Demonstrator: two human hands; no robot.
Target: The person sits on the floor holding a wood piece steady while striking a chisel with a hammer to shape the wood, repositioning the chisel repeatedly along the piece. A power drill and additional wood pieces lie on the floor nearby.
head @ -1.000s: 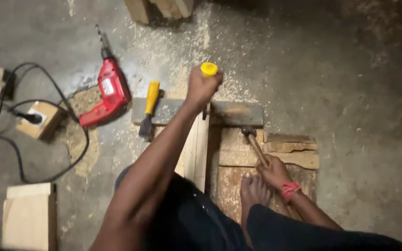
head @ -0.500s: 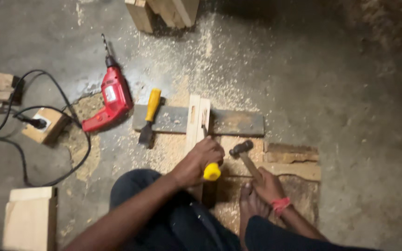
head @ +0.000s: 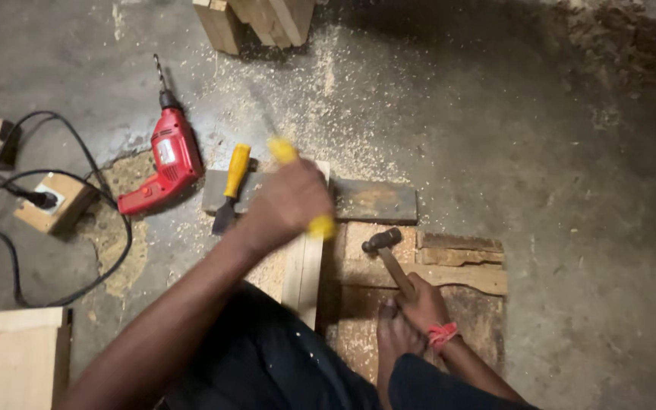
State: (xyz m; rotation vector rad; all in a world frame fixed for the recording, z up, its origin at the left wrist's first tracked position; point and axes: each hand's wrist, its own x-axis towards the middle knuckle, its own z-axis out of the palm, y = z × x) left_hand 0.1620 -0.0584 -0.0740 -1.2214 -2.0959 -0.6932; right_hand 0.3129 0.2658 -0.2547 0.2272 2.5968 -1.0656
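Left hand (head: 286, 203) gripping blurred, perhaps chisel (head: 301, 190), right hand (head: 421, 304) hammer (head: 389, 254)

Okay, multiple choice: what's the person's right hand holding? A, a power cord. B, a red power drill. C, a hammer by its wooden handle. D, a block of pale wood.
C: the right hand grips the wooden handle of the hammer, whose dark head rests on the boards, while the red drill lies untouched on the floor.

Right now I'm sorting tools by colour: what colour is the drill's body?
Red, with a black chuck; the drill shows clearly in the head view.
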